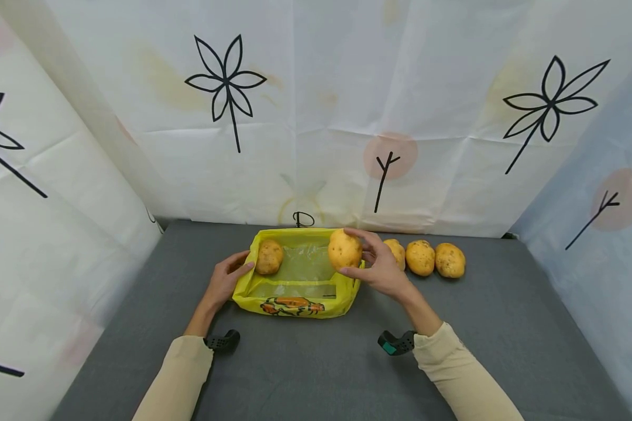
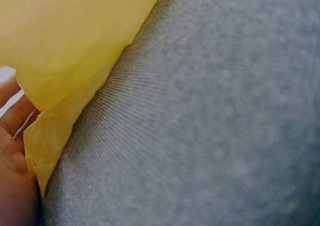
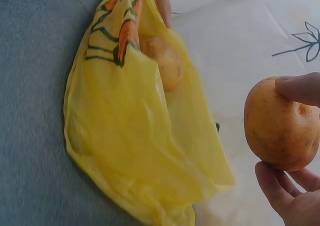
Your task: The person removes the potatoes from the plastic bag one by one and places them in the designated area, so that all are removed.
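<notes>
"Pale cloth (image 1: 326, 88) printed with line-drawn plants hangs behind the grey desk (image 1: 305, 368). Right hand (image 1: 379, 266)?"

"I see it gripping a potato (image 1: 344, 250) between thumb and fingers, raised at the right end of the yellow bag (image 1: 344, 292)."

"Left hand (image 1: 225, 278)?"

"I have it pinching the bag's left edge, near a second potato (image 1: 270, 257) inside. Three more potatoes (image 1: 420, 258) line the desk to the right."

Glossy thin-plastic bag (image 1: 295, 290), matt ribbed cloth tabletop (image 1: 305, 362), smooth-skinned potatoes (image 1: 344, 250).
</notes>
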{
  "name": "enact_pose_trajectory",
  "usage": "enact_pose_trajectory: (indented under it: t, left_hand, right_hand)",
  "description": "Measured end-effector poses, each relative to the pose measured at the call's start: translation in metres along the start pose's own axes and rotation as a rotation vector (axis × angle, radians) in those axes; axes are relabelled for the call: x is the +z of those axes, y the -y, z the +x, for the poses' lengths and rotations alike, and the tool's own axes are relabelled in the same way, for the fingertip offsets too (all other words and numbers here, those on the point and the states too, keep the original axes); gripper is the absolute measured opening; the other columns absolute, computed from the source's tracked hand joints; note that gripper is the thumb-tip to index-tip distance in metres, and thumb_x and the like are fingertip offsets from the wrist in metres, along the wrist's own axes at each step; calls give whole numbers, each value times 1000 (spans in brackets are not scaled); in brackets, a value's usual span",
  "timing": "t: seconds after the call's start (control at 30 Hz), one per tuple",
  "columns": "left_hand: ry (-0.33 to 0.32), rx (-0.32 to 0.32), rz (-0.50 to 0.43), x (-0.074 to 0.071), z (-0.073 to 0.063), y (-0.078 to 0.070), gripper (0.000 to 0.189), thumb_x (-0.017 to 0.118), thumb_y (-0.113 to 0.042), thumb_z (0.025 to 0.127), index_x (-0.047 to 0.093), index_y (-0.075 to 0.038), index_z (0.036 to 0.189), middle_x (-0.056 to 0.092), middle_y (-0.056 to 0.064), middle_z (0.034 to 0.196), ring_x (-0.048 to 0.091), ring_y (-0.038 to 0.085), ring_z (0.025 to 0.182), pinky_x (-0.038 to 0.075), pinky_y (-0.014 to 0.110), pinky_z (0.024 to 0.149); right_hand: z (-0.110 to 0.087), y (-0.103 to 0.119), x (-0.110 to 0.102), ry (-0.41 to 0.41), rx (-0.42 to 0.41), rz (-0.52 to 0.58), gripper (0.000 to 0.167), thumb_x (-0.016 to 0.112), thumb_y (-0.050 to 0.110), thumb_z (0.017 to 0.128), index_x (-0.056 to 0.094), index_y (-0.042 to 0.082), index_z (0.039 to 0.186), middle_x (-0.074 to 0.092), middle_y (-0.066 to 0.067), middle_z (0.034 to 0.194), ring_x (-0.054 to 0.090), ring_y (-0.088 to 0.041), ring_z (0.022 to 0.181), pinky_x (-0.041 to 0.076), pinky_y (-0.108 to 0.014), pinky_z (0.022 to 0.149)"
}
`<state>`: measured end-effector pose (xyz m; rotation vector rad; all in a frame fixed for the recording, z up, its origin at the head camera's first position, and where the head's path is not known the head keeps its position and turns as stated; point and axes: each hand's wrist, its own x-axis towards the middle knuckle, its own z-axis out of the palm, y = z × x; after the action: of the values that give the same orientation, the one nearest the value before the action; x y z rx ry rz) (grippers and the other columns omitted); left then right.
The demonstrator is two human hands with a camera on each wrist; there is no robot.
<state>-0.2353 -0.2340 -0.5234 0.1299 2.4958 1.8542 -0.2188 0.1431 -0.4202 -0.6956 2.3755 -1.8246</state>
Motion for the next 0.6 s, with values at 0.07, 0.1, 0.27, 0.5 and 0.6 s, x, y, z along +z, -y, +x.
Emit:
enact_pose_trajectory:
  t: [0.07,0.1,0.27,0.5,0.6]
  left_hand:
    - [-2,2,-3,0,0,0,56,61,-31,104,49,-2,150,52,21,146,53,34,124,47,18,87]
    - [-1,2,-4,0,0,-1,56,61,-32,104,49,-2,150,52,21,146,53,34,124,48,18,87]
    - [2,-2,-8,1,-1,-1,55,62,-31,104,50,-2,149,52,21,145,54,34,123,48,19,86]
    - [-1,1,-4,-1,-2,-2,54,61,-30,104,50,-2,149,53,22,144,56,27,118,49,20,86]
    - [-3,0,-10,0,-2,-2,53,62,-29,104,51,-2,148,54,21,143,57,23,115,49,20,85]
  right_hand:
    - [-3,0,-5,-6,8,-15,76,82,2,85,46,11,152,35,-18,151,50,-37,125,42,-56,105]
    - [-4,0,-8,-12,13,-23,75,82,3,85,47,11,152,35,-17,151,49,-37,125,41,-56,106]
    - [-12,-1,-24,-42,29,-53,76,83,4,85,48,14,151,37,-12,153,47,-36,126,40,-56,107]
    - [-22,-2,-48,-67,53,-57,78,82,3,85,44,12,153,32,-10,156,45,-36,133,41,-51,105]
    - [-26,-3,-59,-84,64,-74,78,81,3,86,44,11,154,32,-11,157,48,-36,128,48,-38,100]
